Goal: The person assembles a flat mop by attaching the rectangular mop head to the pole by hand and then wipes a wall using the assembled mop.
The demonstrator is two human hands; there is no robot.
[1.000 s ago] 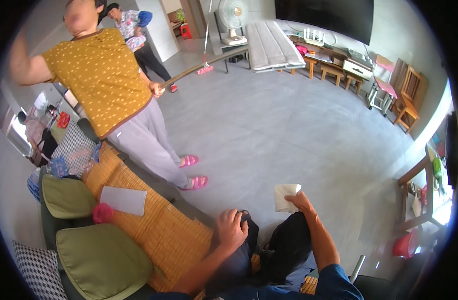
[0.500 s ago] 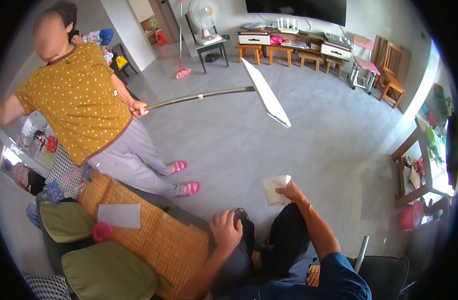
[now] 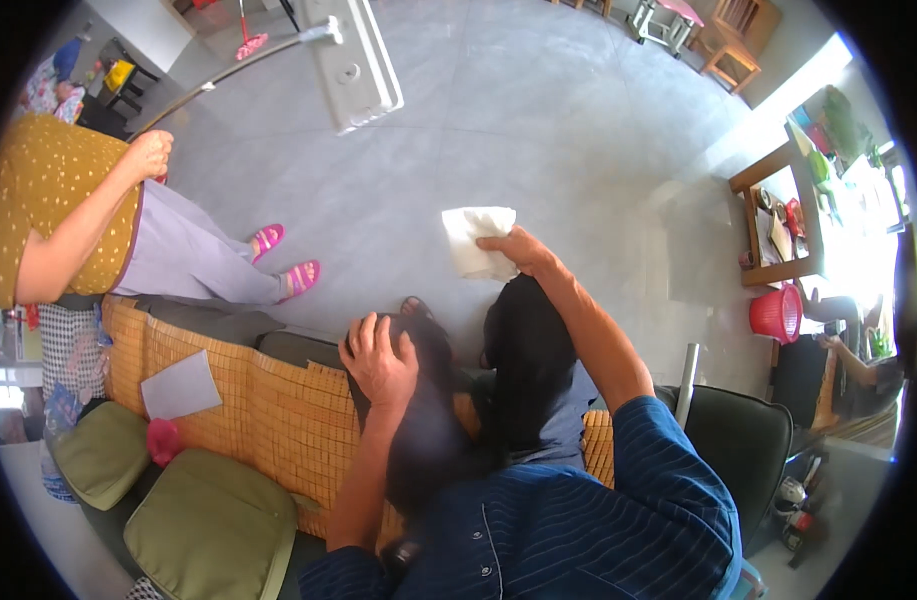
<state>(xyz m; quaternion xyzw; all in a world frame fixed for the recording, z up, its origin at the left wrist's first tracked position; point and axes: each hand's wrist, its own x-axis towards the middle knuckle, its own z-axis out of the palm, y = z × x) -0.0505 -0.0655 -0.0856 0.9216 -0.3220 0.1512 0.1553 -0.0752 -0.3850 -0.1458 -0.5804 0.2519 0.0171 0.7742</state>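
Observation:
My left hand [image 3: 381, 360] lies on my left knee with its fingers spread, holding nothing. My right hand [image 3: 519, 248] reaches out past my right knee, its thumb pressed on a folded white sheet [image 3: 475, 242]. Whether the sheet is paper or cloth I cannot tell. It hangs in the air over the grey floor [image 3: 578, 190]. I am seated on a woven bamboo mat [image 3: 268, 405], my legs in dark trousers.
At the left stands a person [image 3: 68, 200] in pink sandals, gripping a pole [image 3: 218, 80] with a flat white rectangular head [image 3: 353, 65]. Green cushions [image 3: 213, 525] and a grey sheet [image 3: 181, 385] lie to my left. A pink basket [image 3: 775, 313] and a wooden table [image 3: 783, 270] stand right.
My view has swung downward and to the right. The other person's pole has turned, its white head now showing a broad face. My hands keep their places, the sheet still in the right.

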